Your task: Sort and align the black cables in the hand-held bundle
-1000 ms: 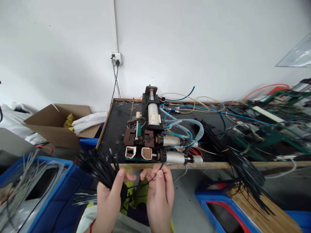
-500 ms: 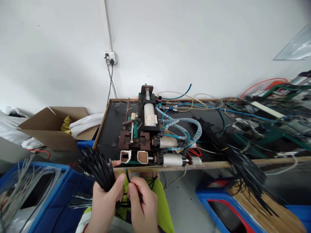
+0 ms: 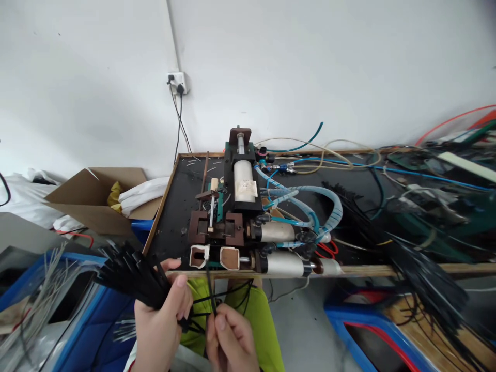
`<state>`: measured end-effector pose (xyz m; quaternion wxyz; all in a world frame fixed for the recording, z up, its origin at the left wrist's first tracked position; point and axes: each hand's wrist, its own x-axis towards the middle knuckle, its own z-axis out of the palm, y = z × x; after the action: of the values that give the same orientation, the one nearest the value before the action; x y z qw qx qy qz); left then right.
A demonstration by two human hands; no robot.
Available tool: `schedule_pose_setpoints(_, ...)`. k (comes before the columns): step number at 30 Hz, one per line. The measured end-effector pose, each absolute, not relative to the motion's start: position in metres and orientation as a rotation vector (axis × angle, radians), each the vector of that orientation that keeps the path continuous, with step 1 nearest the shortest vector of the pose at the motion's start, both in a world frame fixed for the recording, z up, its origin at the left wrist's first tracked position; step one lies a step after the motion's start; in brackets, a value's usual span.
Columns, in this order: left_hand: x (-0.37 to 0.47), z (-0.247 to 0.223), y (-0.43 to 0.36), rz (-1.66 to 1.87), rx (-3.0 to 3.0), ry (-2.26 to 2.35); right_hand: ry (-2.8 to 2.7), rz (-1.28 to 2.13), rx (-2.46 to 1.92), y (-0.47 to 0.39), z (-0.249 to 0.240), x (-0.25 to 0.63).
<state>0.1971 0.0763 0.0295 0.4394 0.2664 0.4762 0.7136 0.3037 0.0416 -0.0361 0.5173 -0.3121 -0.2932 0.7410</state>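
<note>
A thick bundle of black cables point(image 3: 134, 276) is gripped in my left hand point(image 3: 160, 315), its cut ends fanned out to the upper left. My right hand point(image 3: 230, 333) pinches a single black cable point(image 3: 210, 287), which stands up in front of the machine's lower jaws. Other black strands trail from the bundle across my lap. The machine point(image 3: 217, 227), with brown clamp blocks and white cylinders, sits at the table's front edge just beyond both hands. Two tape-edged pads point(image 3: 229, 258) are below its clamp.
A second black cable bundle point(image 3: 422, 274) hangs over the table's front edge point(image 3: 372, 269) at the right. Blue bins point(image 3: 341, 325) stand below on both sides. An open cardboard box point(image 3: 89, 206) is at the left. Air hoses point(image 3: 329, 201) loop beside the machine.
My left hand and the bundle have moved left, away from my right hand. The single cable now reaches up toward the jaws. The view has shifted slightly.
</note>
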Motion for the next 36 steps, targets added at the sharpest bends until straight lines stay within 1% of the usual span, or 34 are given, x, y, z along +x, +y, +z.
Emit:
schedule_pose_setpoints(4,0.199,0.031,0.078,1.808,0.658,1.119,-0.366,1.827,-0.4,0.055,-0.032,0.292)
schedule_pose_setpoints(9,0.198,0.036,0.079,1.83,0.623,1.137,-0.184,1.846,-0.212,0.067,-0.029,0.279)
schedule_pose_setpoints(14,0.2,0.04,0.081,1.842,0.603,1.146,-0.167,1.878,-0.253,0.072,-0.021,0.278)
schedule_pose_setpoints(20,0.199,0.032,0.08,1.826,0.634,1.096,-0.18,1.927,-0.338,0.076,-0.014,0.279)
schedule_pose_setpoints(30,0.197,0.025,0.079,1.812,0.589,1.031,-0.118,1.967,-0.267,0.077,-0.013,0.278)
schedule_pose_setpoints(36,0.194,0.023,0.078,1.761,0.611,1.038,-0.124,1.952,-0.325,0.078,-0.01,0.278)
